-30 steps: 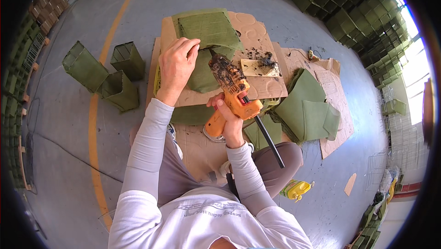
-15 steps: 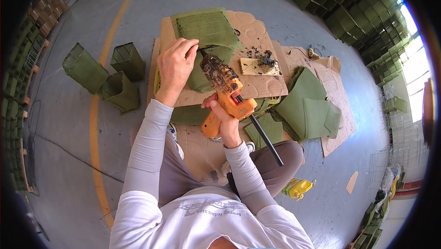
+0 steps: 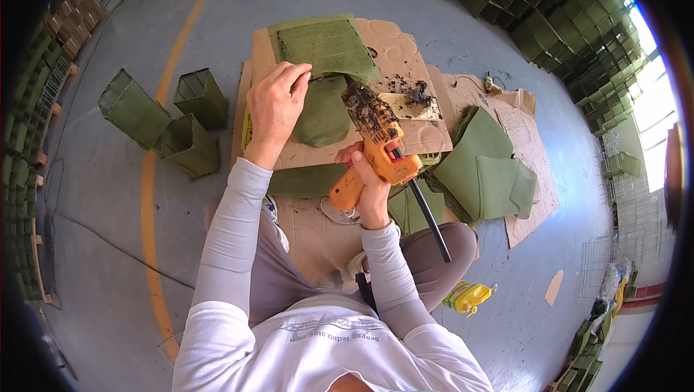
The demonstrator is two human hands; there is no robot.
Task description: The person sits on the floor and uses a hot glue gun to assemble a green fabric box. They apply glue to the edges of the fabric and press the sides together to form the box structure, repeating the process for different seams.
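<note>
Right hand (image 3: 370, 184): closed around the grip of an orange glue gun (image 3: 374, 147). The gun's long axis runs from the hand up and to the left, its blackened nozzle aimed at the green fabric piece (image 3: 324, 107) just ahead. Left hand (image 3: 275, 106): fingers bent, pinching the fabric's near edge against the cardboard sheet (image 3: 405, 59). Three green fabric pockets (image 3: 173, 121) stand on the floor, well apart, beyond the left hand. Folded green fabric (image 3: 483, 168) lies beside the right hand. A yellow bottle (image 3: 466, 296) rests by the person's knee.
</note>
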